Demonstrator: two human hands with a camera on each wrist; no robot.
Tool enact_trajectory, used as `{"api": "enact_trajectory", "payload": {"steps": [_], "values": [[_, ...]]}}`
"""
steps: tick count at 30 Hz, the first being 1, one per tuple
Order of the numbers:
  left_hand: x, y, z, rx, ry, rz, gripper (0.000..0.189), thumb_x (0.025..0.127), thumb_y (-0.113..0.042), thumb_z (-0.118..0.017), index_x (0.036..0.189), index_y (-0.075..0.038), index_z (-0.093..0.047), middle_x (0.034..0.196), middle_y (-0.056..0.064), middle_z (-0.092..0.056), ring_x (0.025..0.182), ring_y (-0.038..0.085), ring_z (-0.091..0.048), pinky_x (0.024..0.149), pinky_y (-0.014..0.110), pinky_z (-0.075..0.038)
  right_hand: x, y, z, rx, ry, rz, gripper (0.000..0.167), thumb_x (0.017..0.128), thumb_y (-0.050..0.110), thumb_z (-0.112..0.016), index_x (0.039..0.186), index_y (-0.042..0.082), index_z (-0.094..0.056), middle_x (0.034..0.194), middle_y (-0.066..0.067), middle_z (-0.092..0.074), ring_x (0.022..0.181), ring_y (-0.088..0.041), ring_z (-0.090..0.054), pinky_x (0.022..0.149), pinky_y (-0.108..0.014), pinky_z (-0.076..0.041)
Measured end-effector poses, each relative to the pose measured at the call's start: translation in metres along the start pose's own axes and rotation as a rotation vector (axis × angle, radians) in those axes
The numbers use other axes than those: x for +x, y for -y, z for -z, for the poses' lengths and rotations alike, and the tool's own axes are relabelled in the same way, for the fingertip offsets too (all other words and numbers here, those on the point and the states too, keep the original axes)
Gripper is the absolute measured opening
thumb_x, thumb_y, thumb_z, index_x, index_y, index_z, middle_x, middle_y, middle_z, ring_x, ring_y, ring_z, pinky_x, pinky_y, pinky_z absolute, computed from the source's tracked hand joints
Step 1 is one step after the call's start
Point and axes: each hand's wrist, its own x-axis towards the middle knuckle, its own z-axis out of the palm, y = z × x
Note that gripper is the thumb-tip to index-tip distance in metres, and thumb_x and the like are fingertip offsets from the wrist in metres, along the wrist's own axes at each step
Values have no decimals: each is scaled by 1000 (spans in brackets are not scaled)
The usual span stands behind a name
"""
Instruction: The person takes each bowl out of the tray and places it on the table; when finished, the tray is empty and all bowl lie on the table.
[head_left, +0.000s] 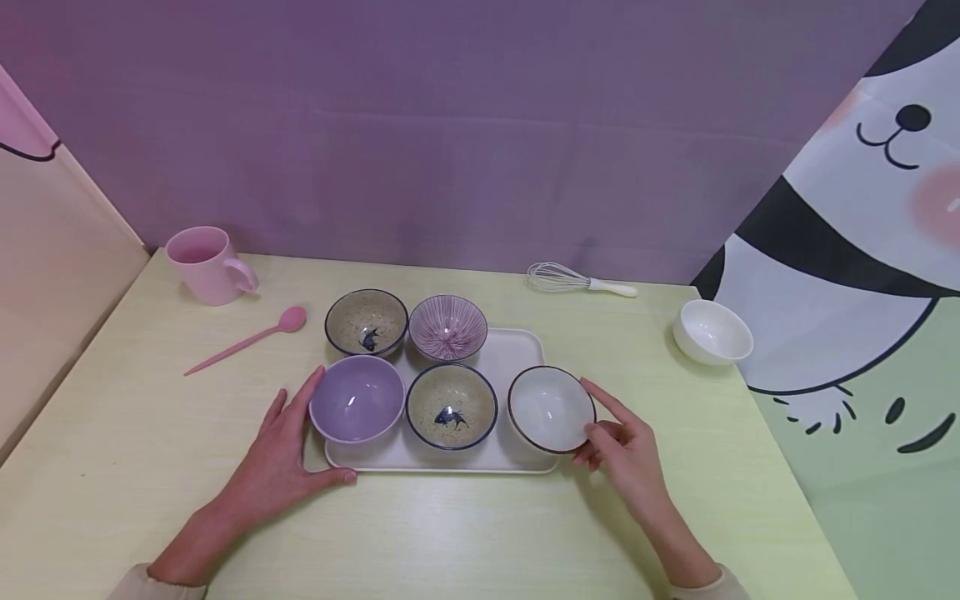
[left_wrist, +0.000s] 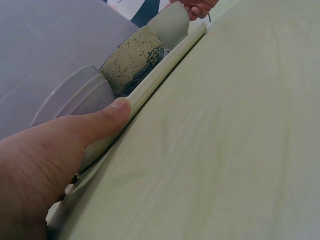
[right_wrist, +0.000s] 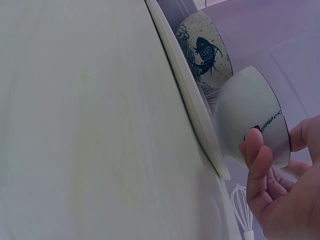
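Note:
My right hand (head_left: 622,454) pinches the right side of a white bowl with a dark brown rim (head_left: 551,408), fingers against its outer wall. In the right wrist view this white bowl (right_wrist: 250,112) stands at the tray's right end. My left hand (head_left: 281,467) is spread around the front left corner of the white tray (head_left: 450,461). Its thumb (left_wrist: 107,120) lies along the tray's front edge, the other fingers beside a plain purple bowl (head_left: 357,400). Between the purple and white bowls sits a speckled fish bowl (head_left: 452,400). Behind are another speckled bowl (head_left: 367,317) and a purple-striped bowl (head_left: 447,327).
A pink mug (head_left: 210,271) and a pink spoon (head_left: 255,337) are on the table's left side. At the back lies a whisk (head_left: 573,280) with a white handle. A small white bowl (head_left: 712,333) stands at the far right, by the panda-printed wall.

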Motion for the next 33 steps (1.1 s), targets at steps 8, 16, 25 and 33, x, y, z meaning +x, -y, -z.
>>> {"api": "enact_trajectory", "payload": {"steps": [8,16,25,33], "values": [[0,-1,0,-2,-3,4,146,70,-47,-106,179,-15,-14,175,26,-38,163,56,-24,139,63,-10,2,2,6,25,-35,-2,62,101,-12,-51,159,7,-60,69,-9,-74,56,-22,-72,51,-23,-56],[0,0,0,5,-12,-16,147,69,-48,-106,179,-14,-14,175,27,-38,160,54,-33,140,57,-8,7,-1,14,47,-78,-13,60,102,-11,-52,158,8,-62,69,-7,-75,56,-20,-72,51,-23,-56],[0,0,0,-4,-5,-8,147,70,-48,-106,179,-15,-14,175,26,-38,162,55,-30,139,61,-9,15,-6,29,63,-148,-20,58,104,-9,-51,159,7,-60,68,-5,-76,54,-16,-72,51,-21,-57],[0,1,-1,9,-9,-20,147,70,-50,-105,179,-13,-14,174,27,-38,160,53,-34,140,57,-7,23,-11,40,97,-209,-52,57,105,-8,-50,160,8,-59,67,-4,-77,53,-14,-72,51,-19,-56]]}}
